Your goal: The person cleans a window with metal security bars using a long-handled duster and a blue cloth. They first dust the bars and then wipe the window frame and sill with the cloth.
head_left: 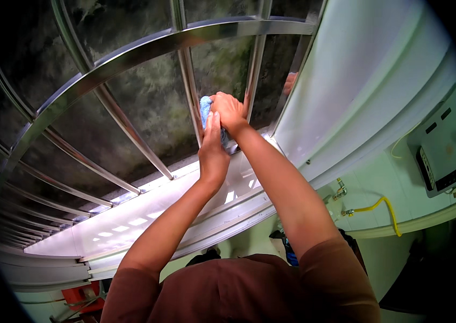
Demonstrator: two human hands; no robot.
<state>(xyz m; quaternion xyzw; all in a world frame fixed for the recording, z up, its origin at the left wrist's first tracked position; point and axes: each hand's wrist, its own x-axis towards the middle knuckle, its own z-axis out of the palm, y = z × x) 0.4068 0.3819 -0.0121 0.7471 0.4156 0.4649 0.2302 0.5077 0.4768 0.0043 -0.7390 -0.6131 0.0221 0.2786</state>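
Observation:
Both my hands meet at a light blue cloth (205,107) among the upright metal bars of a window grille. My right hand (229,110) is closed, its fingers curled over the cloth beside a shiny bar (255,75). Just below and to the left, my left hand (214,156) presses its fingers together against the cloth and the right hand. Another metal bar (187,81) runs down close to the cloth's left edge. My hands cover most of the cloth, so I cannot tell whether it wraps round a bar.
A curved metal crossbar (152,48) joins the bars. Below them lies a white sill (131,226) with patches of light. At right are a pale wall panel (346,70), a grey wall-mounted unit (443,145) and a yellow hose (386,207) on a metal valve.

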